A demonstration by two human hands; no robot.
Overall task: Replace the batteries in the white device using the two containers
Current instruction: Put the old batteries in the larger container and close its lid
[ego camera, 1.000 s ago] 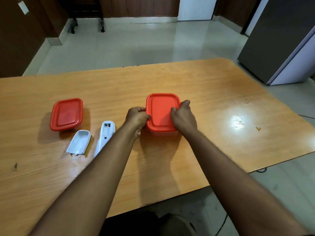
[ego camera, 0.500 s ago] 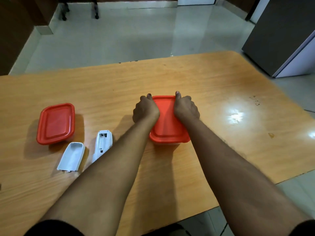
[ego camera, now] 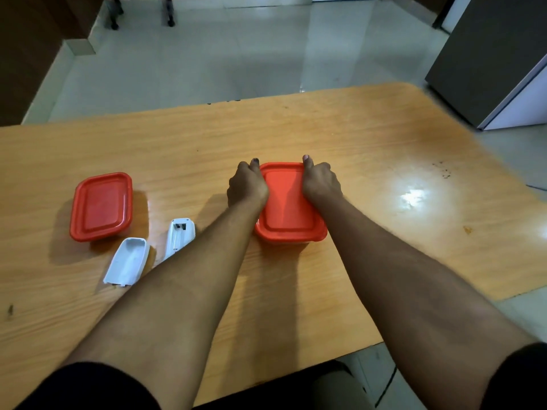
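Observation:
A red-lidded container (ego camera: 288, 210) sits mid-table. My left hand (ego camera: 246, 184) grips its far left corner and my right hand (ego camera: 319, 180) grips its far right corner, both thumbs at the lid's far edge. A second red-lidded container (ego camera: 100, 205) stands at the left, lid on. Near it lies the white device (ego camera: 179, 236) with its battery compartment facing up, partly hidden by my left forearm. Its detached white cover (ego camera: 127, 261) lies inside up beside it.
The wooden table (ego camera: 384, 173) has a bright glare spot at the right. A grey cabinet (ego camera: 491, 54) stands on the tiled floor beyond the far right corner. Chair legs (ego camera: 139, 13) show at the far left.
Both hands slid from the container's near sides up to its far corners. The camera tilted and came closer, so everything sits lower in view.

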